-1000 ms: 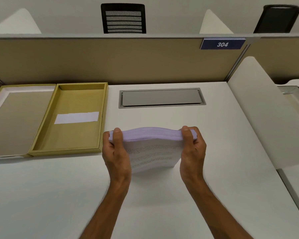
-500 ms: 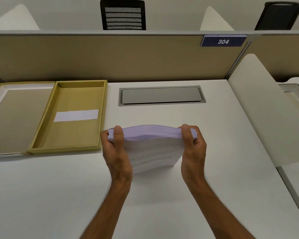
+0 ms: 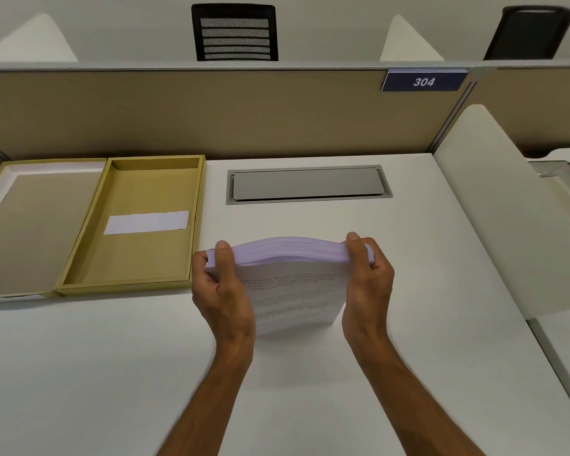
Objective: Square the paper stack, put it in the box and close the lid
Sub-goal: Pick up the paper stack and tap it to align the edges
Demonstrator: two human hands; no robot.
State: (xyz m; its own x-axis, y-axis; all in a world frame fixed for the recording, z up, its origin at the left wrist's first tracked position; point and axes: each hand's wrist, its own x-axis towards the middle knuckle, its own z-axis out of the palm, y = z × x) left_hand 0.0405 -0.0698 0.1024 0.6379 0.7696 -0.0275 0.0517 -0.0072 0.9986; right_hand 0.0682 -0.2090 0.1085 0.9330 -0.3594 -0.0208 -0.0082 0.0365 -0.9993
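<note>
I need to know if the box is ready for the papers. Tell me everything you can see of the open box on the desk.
The box is a shallow rectangular tray that looks like mustard-yellow cardboard, with low upright walls. It lies flat on the white desk at the left, against the partition. Its lid lies opened flat on its left side, inside up, joined along the shared edge. A white paper strip lies across the tray floor; otherwise the tray is empty. No hand touches it.
</note>
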